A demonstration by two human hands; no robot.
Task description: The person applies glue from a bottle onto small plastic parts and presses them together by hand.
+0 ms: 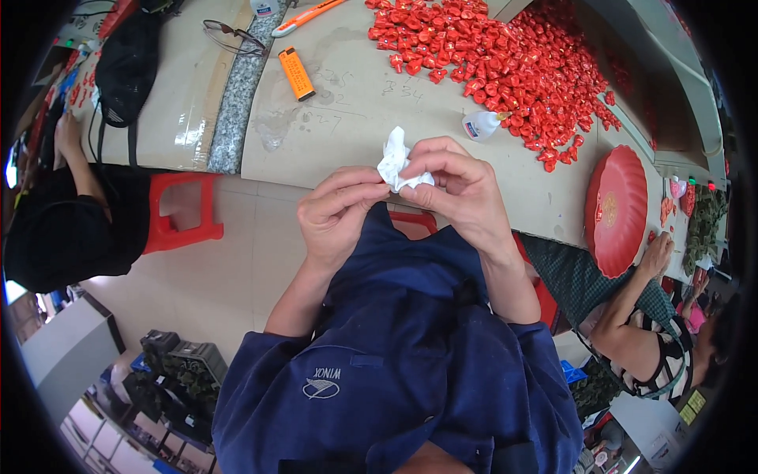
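Note:
A crumpled white tissue (392, 162) is held between my two hands, just over the table's near edge. My left hand (339, 209) pinches its lower left side between thumb and fingers. On the other side, my right hand (462, 186) grips it with the thumb below and the fingers curled above. Whether anything small sits inside the folds is hidden. Beyond my right hand, a small white glue bottle (480, 125) with a yellowish tip lies on its side, close to a large heap of small shiny red pieces (505, 63).
An orange box cutter (297, 74), an orange marker-like pen (308, 17) and eyeglasses (234, 37) lie farther back. A red scalloped tray (616, 212) leans at the right edge. People sit at both sides; a black bag (128, 67) and red stool (183, 212) are at left.

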